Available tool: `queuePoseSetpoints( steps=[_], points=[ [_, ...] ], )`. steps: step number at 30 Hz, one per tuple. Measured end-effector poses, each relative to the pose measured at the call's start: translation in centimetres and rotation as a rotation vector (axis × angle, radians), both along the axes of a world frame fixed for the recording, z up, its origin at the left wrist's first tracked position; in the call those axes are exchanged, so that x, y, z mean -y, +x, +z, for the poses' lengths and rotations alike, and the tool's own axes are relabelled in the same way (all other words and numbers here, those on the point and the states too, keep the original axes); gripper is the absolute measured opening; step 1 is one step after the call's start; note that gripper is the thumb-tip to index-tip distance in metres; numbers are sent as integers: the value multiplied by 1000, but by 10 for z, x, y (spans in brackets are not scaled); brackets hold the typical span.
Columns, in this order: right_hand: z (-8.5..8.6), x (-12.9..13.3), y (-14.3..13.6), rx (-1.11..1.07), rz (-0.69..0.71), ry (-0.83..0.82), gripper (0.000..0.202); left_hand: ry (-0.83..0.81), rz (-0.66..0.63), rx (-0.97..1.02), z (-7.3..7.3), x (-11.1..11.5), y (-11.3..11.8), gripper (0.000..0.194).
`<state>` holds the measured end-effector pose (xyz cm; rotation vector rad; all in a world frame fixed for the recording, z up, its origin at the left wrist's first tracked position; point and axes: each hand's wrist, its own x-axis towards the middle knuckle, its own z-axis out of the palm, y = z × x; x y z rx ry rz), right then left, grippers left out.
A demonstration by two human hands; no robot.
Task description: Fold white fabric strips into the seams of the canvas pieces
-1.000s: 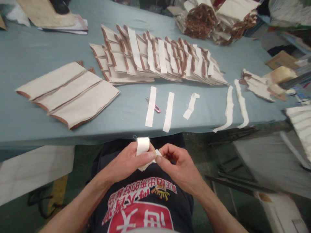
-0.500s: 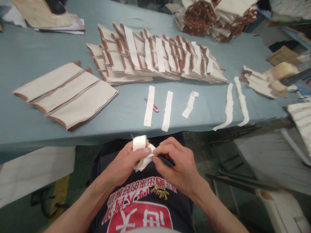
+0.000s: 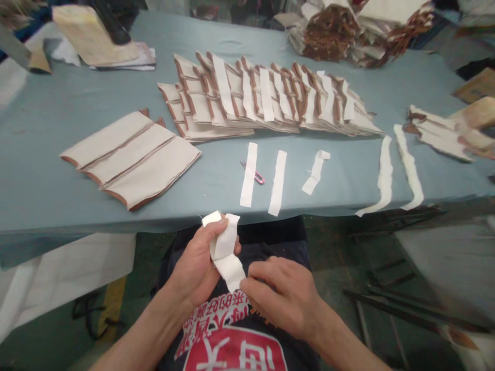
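Observation:
Just off the table's front edge, my left hand point(image 3: 201, 257) is closed on white fabric strips point(image 3: 225, 241), its thumb pressing them against the fingers. One strip hangs down from it in a bend. My right hand point(image 3: 284, 293) pinches the lower end of that strip between thumb and fingertips. On the table in front of the hands lie two straight white strips, a left one point(image 3: 248, 180) and a right one point(image 3: 277, 183), plus a short folded strip point(image 3: 316, 172). Pink-handled thread snips point(image 3: 258, 178) lie partly under the left strip.
Beige panels with brown edging stand in an overlapping row point(image 3: 232, 98), with white strips laid across them. A flat beige panel point(image 3: 131, 159) lies on the left. Two long wavy strips point(image 3: 382, 175) rest at the right. Bundled fabric point(image 3: 332, 31) is piled behind on the blue-green tablecloth point(image 3: 216, 180).
My right hand has moved down, drawing one end of the strip out from my left hand. The strip now hangs open between the hands. The view has shifted left.

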<state>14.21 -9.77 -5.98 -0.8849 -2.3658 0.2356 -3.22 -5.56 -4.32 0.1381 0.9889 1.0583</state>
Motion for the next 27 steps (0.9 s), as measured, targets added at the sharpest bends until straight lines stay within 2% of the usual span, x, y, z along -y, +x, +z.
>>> queuePoseSetpoints(
  steps=[4,7,9,12,14,16,19,21,24,27],
  points=[
    [-22,13,-9,30,62,-84,27,17,48,88,3,-8,-6,19],
    [-28,17,-10,23,75,-189,16,12,55,103,0,-8,-6,27],
    [-23,14,-7,-128,-20,-311,7,0,32,82,-2,-6,-4,30],
    [-6,1,-2,-447,-300,-617,17,3,-31,28,-4,0,2,37],
    [3,-9,-4,-522,-423,-828,17,10,-52,1,-5,3,5,40],
    [6,-18,-9,-495,-451,-938,17,17,-76,-1,-6,4,8,39],
    [1,-22,-20,-490,-417,-990,18,30,-115,44,-8,5,8,33],
    [-5,-21,-23,-540,-348,-996,17,17,-112,68,-10,4,7,30],
    [-7,-18,-21,-607,-258,-912,20,-14,-123,93,-14,4,4,25],
    [-4,-17,-16,-677,-304,-885,14,-23,-241,158,-18,4,0,35]
  ],
)
